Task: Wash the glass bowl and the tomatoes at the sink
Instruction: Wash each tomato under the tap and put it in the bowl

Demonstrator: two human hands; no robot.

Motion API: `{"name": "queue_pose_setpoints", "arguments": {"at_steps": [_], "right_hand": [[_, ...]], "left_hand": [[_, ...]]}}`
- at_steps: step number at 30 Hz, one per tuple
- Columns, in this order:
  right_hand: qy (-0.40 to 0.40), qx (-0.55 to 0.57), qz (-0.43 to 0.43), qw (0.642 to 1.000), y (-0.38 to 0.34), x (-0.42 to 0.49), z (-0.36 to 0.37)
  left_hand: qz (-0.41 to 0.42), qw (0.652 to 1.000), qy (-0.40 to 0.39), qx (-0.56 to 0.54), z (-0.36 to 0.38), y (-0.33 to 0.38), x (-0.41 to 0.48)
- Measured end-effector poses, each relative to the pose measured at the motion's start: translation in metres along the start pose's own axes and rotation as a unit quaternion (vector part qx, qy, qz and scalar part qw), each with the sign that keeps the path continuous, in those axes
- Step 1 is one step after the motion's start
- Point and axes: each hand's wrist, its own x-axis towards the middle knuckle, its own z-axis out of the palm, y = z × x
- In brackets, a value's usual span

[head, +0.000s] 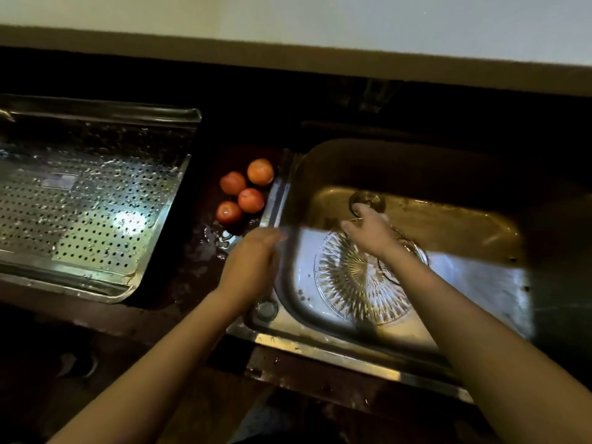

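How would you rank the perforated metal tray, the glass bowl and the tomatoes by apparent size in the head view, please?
1. perforated metal tray: largest, though cut off at the left edge.
2. glass bowl: partly hidden by the right arm.
3. tomatoes: smallest; the four look alike.

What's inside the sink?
A patterned glass bowl lies in the sink, with the drain beyond it. The right hand and arm cover the bowl's far right part, so what is under them cannot be seen.
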Motion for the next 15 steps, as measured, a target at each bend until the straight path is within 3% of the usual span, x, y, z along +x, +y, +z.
{"name": "queue_pose_setpoints", "arguments": {"at_steps": [5, 12, 15], "right_hand": [[-0.046, -0.010, -0.128, 0.991, -0.061, -0.005, 0.017], [0.022, -0.008, -0.177, 0.984, -0.112, 0.024, 0.032], [0.013, -0.031, -0.182, 0.983, -0.123, 0.048, 0.034]], "left_hand": [[0.049, 0.979, -0.117, 0.157, 0.013, -0.040, -0.046], [0.054, 0.983, -0.090, 0.148, 0.024, -0.050, -0.053], [0.048, 0.985, -0.088, 0.139, 0.025, -0.051, -0.054]]}}
